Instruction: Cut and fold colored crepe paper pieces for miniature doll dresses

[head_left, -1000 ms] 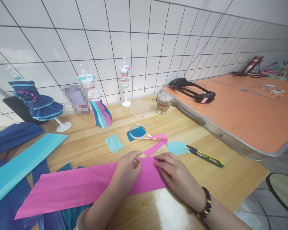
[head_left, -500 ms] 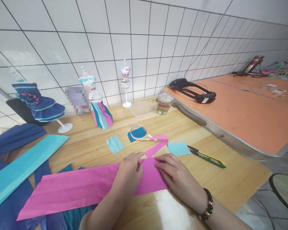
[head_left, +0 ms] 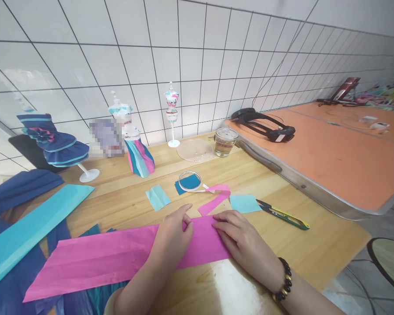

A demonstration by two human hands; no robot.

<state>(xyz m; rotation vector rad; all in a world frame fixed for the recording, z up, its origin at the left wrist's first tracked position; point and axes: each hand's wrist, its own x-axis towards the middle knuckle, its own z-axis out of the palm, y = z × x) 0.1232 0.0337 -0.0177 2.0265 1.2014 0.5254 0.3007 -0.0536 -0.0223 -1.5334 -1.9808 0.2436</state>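
A wide pink strip of crepe paper or cloth (head_left: 98,253) lies across the front of the table under both hands. My left hand (head_left: 170,236) rests over its middle, index finger extended and thumb apart, holding nothing. Bent fingers of my right hand (head_left: 238,234) press on the strip's right end near its far edge; a beaded bracelet circles that wrist. Just beyond lies a narrow pink ribbon-like strip (head_left: 215,203), its near end beside the wide strip's edge. A roll of clear tape (head_left: 189,189) sits on dark blue squares (head_left: 184,183), its loose tail reaching the narrow strip.
Thread snips (head_left: 285,215) lie right of a light blue piece (head_left: 245,204). Blue and turquoise strips (head_left: 36,232) cover the left side. Small dress forms (head_left: 172,109) and a lidded cup (head_left: 226,142) stand along the wall. A black headset (head_left: 265,124) rests on the orange table.
My left hand has shifted slightly left and its pinch has opened, the index finger now raised off the narrow strip's end. My right hand stays in place.
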